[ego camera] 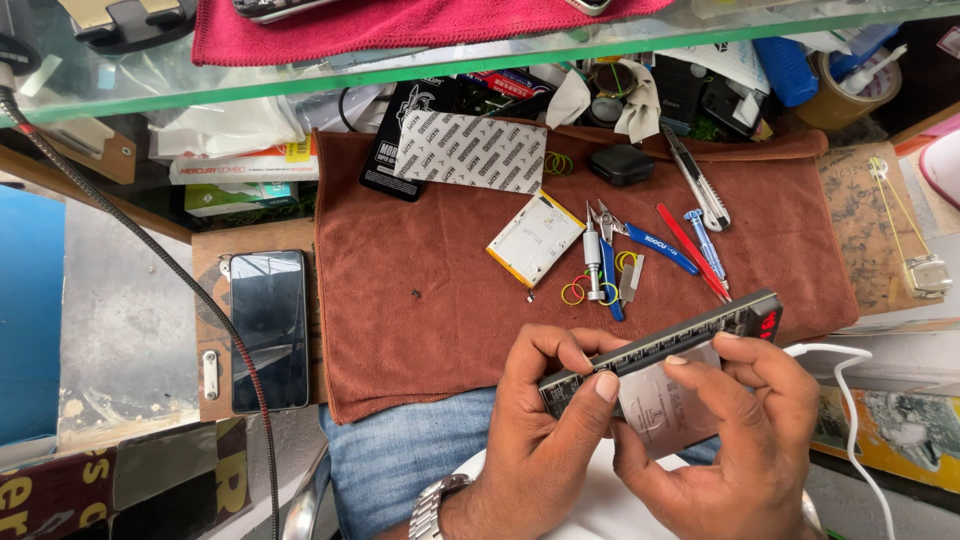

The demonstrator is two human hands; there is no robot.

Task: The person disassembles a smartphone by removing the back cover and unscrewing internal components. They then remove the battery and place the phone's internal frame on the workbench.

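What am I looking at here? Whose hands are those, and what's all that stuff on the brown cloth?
This picture comes from a camera worn on a person's head, looking down at their own two hands. The left hand and the right hand together hold a long dark board with little red lights at one end, and a flat grey battery pressed against it. A white cable runs off to the side. On the brown cloth lie another flat battery, small screwdrivers, tweezers, yellow rubber bands and a utility knife. A dark phone lies left of the cloth.
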